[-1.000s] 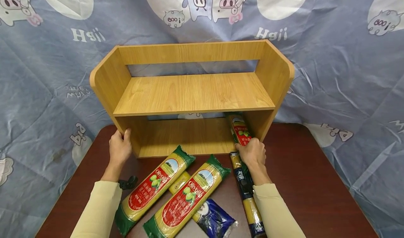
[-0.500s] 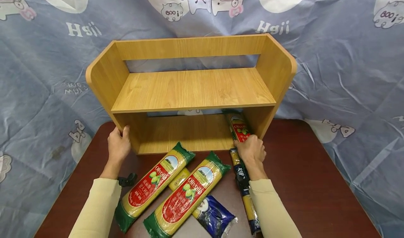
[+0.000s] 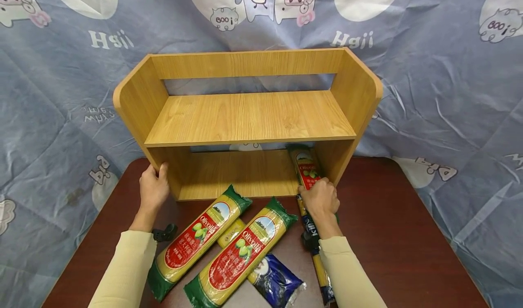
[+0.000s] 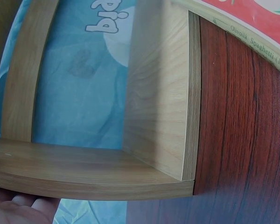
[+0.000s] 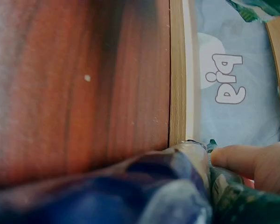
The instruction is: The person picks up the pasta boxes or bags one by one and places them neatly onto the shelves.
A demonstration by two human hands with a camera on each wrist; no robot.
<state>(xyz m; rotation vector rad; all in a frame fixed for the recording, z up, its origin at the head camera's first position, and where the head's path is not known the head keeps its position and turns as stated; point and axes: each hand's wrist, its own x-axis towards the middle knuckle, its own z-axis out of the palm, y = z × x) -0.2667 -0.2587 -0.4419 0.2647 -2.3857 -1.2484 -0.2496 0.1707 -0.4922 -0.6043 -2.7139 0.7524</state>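
My left hand (image 3: 154, 188) grips the left side panel of a wooden two-tier shelf (image 3: 249, 117); in the left wrist view its fingers (image 4: 25, 207) lie beneath the panel's edge. On the right, my right hand (image 3: 320, 201) holds a green-ended Olivoilà spaghetti packet (image 3: 306, 167), whose far part stands inside the lower compartment near the right panel. The right wrist view shows the thumb (image 5: 238, 159) against this packet's green wrapper (image 5: 242, 205). Close by, a narrow blue-and-yellow pasta packet (image 3: 320, 269) lies on the table, partly hidden by the right hand and forearm.
Two more Olivoilà spaghetti packets (image 3: 200, 235) lie aslant on the dark red table (image 3: 392, 235) before the shelf. The nearer one crosses over a blue-and-yellow packet (image 3: 278, 278). A blue patterned cloth (image 3: 441, 104) hangs behind the shelf.
My right hand and the spaghetti packet it holds have shifted slightly left, away from the right panel. The left hand keeps its place on the shelf. The head view has tilted a little.
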